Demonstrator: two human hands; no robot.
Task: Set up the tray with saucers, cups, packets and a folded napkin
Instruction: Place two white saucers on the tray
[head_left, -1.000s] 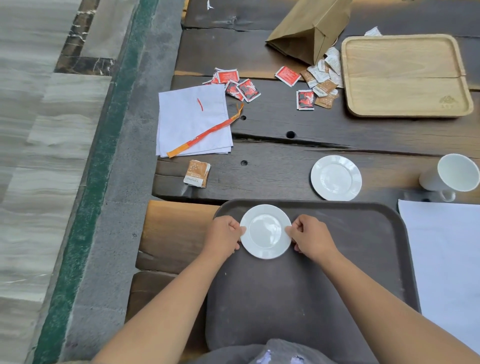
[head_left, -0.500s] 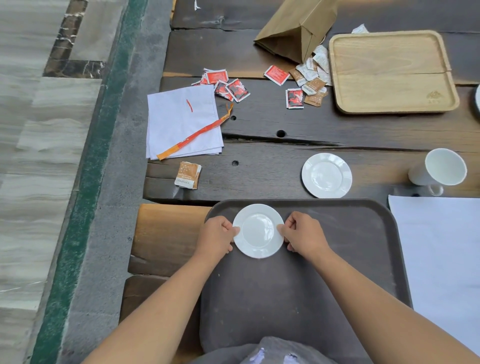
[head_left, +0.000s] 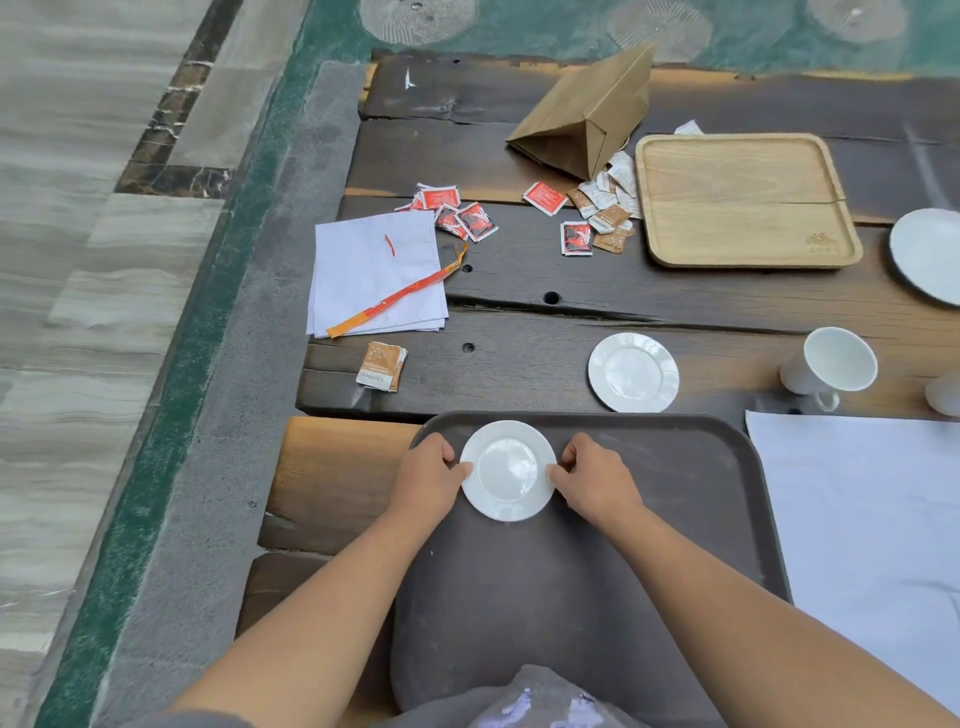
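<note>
Head view: left hand (head_left: 428, 480) and right hand (head_left: 597, 480) pinch opposite edges of the first small white round saucer (head_left: 508, 470) on the dark brown plastic tray (head_left: 649, 545), while the second white saucer (head_left: 632, 371), white ceramic cup (head_left: 831, 366), red paper packets (head_left: 467, 218) and white napkin (head_left: 374, 275) wait on the wooden surface (head_left: 519, 322).

two saucers (head_left: 508, 470), two trays (head_left: 649, 499) — one paper bag (head_left: 587, 111)

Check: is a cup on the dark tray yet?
No: the white cup sits on the wooden table, beyond the dark tray, which bears only one saucer, gripped by the left hand and right hand.
</note>
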